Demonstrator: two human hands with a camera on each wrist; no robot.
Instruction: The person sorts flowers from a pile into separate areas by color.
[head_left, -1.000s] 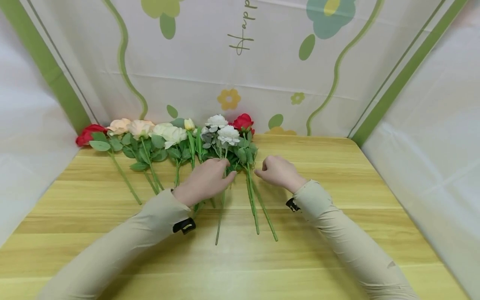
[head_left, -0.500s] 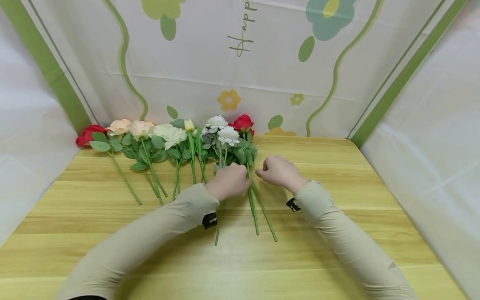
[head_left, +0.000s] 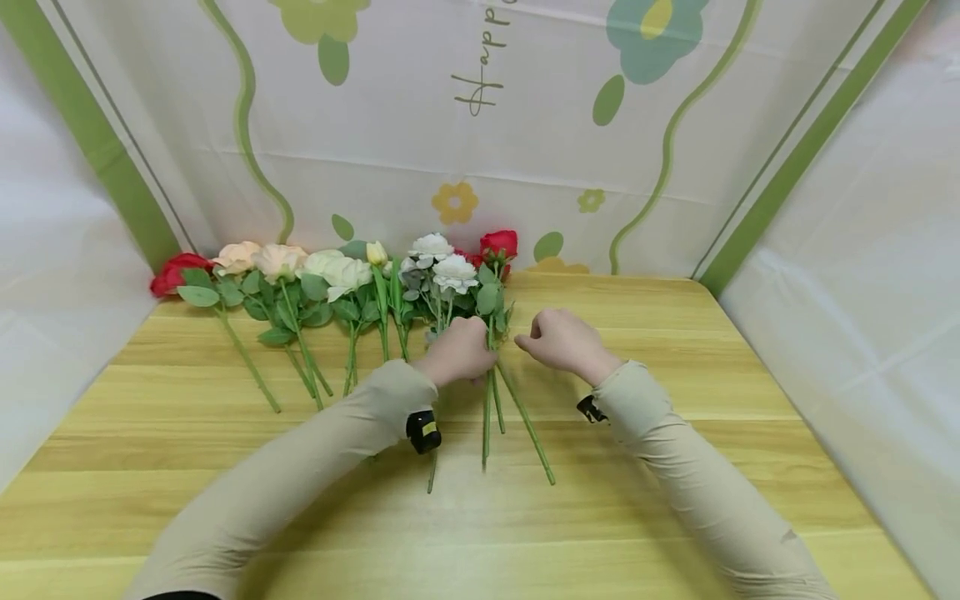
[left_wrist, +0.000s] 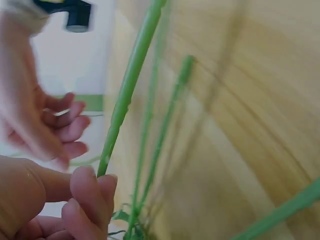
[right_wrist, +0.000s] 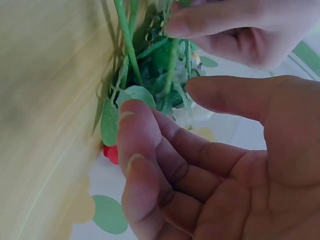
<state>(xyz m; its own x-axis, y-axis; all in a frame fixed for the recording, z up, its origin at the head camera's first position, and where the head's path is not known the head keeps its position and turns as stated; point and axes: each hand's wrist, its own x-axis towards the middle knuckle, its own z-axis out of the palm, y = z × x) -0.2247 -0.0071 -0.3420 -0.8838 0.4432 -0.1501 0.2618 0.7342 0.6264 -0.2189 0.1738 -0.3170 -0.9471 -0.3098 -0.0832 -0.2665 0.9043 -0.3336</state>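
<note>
My left hand (head_left: pixel 457 350) pinches the green stem (left_wrist: pixel 125 95) of a red rose (head_left: pixel 500 243) between thumb and fingers, just below its leaves. That rose's head leans up beside another red bloom, partly hidden behind it. Two more stems lie under the held one, seen in the left wrist view. Immediately left of the hand are white flowers (head_left: pixel 454 273) with greyish leaves. To the right of the stems hovers my right hand (head_left: pixel 562 342), fingers loosely curled, thumb apart, nothing between them in the right wrist view.
Along the back of the wooden table (head_left: pixel 637 500) lie a red rose (head_left: pixel 178 273) at far left, peach roses (head_left: pixel 279 261), cream roses (head_left: pixel 337 271) and a yellow tulip (head_left: pixel 377 252). A printed white cloth (head_left: pixel 390 108) rises behind them.
My left hand has moved right from the white flowers to the red roses' stems and taken hold of one. That rose has lifted and shifted slightly. The right hand stays almost still.
</note>
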